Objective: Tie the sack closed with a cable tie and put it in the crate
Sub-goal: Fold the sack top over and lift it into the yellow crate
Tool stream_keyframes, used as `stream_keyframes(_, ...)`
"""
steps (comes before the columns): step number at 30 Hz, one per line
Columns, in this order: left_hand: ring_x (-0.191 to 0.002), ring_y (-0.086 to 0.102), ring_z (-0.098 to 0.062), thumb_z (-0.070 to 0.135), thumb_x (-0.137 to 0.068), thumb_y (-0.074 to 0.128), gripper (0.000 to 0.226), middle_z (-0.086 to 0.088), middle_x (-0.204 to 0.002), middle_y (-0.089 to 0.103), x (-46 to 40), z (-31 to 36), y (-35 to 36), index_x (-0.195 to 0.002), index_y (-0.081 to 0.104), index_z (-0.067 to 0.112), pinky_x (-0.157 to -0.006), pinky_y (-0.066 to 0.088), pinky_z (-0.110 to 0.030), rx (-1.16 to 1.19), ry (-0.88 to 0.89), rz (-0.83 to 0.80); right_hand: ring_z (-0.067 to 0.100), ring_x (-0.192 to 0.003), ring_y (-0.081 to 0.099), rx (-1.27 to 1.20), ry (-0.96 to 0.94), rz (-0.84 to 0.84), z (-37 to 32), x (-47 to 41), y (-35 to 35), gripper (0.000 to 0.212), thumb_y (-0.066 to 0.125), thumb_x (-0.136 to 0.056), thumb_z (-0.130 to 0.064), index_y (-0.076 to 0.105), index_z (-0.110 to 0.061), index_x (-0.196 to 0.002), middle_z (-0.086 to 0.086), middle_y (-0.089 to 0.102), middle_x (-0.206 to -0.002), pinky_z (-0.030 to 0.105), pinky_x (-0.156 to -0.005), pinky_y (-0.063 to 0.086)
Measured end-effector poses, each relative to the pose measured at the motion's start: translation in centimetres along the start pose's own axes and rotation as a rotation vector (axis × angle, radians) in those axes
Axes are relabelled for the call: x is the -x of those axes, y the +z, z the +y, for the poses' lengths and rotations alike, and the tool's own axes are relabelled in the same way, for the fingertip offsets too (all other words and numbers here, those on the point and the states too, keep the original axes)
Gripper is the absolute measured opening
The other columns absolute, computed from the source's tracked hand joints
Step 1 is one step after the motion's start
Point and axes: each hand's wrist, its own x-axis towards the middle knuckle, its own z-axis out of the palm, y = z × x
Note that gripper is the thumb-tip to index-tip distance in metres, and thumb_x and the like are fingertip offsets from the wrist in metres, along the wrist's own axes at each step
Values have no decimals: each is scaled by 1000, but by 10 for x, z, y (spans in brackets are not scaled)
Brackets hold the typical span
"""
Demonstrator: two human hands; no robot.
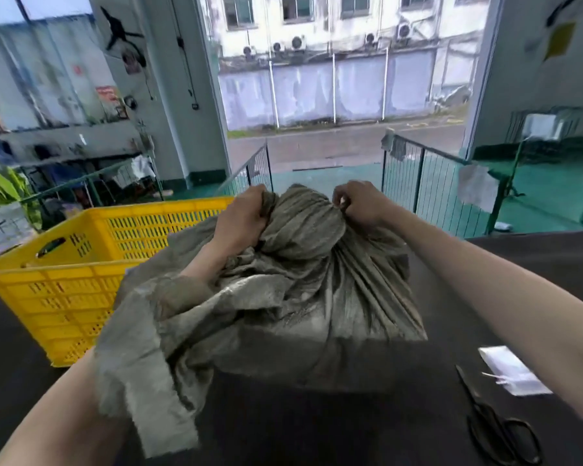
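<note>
both hands [239,213] seemingly bunching sack [283,290]

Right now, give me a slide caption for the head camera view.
Both hands, left and right, bunch a grey sack's neck beside a yellow crate; scissors nearby.

Left grip [241,213], right grip [359,203] clenched, arms extended, seemingly pinching.

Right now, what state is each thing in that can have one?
sack: on the table, mouth bunched, no tie visible
left hand: grip closed on sack fabric
right hand: grip closed on sack fabric
crate: upright, inside mostly hidden
scissors: lying closed on the table
</note>
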Motion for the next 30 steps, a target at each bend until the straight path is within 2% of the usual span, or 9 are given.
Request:
stream_keyframes(4,-84,63,-39,14,-95,47,16,-18,-96,61,39,-22,27,-108,39,14,-67,47,-46,-103,-31,-112,33,-110,55,39,39,-118,0,13,40,26,52,-83,-5,59,-9,-107,17,57,-118,36,-87,41)
stream_keyframes(8,-85,61,-45,-4,-94,36,41,-26,-115,54,77,-53,29,-121,21,23,-68,47,-56,-163,-18,-167,37,-106,56,-2,-21,3,-4,30,83,35,52,-86,-8,40,-13,-119,13,49,-127,45,-81,44)
stream_keyframes(11,-84,61,-43,-5,-93,42,50,-25,-123,47,84,-64,17,-117,17,31,-66,49,-54,-190,-13,-216,39,-97,60,16,-85,49,-12,28,96,29,54,-91,-15,45,-15,-119,10,46,-123,49,-79,50)
stream_keyframes(13,-100,59,-40,0,-91,49,55,-19,-129,42,86,-71,16,-129,22,30,-80,51,-54,-209,-26,-332,34,-107,56,62,-112,57,-10,27,100,27,49,-95,-21,52,-16,-122,7,49,-124,47,-91,46)
stream_keyframes(16,-126,43,-29,15,-97,46,50,-9,-139,41,85,-74,9,-144,33,24,-110,33,-42,83,-231,-621,28,-122,42,257,-127,71,-2,32,103,28,42,-97,-24,56,-20,-121,4,48,-128,44,-101,31)
stream_keyframes(20,-131,36,-18,49,-94,42,39,1,-138,42,88,-58,-4,-127,47,28,-116,22,-43,458,-408,-730,28,-125,36,265,-55,49,3,44,98,34,36,-98,-35,53,-27,-126,5,45,-132,47,-103,27)
stream_keyframes(22,-127,32,-14,48,-90,54,55,7,-133,31,95,-55,1,-135,31,27,-117,21,-43,369,-395,-813,25,-131,32,204,-41,-66,7,47,89,45,34,-96,-48,45,-29,-135,3,41,-138,49,-107,22)
stream_keyframes(25,-113,48,-26,41,-71,71,66,1,-120,46,100,-61,18,-121,29,28,-104,37,-48,103,-289,-801,25,-137,23,209,-67,-292,11,51,73,74,47,-84,-63,24,-30,-146,1,30,-147,51,-112,12)
stream_keyframes(30,-117,51,-29,36,-66,80,77,-11,-129,54,91,-46,39,-124,35,13,-98,43,-43,-139,-105,-646,31,-127,32,378,-97,-258,6,56,74,77,65,-72,-45,31,-15,-134,7,38,-131,53,-105,26)
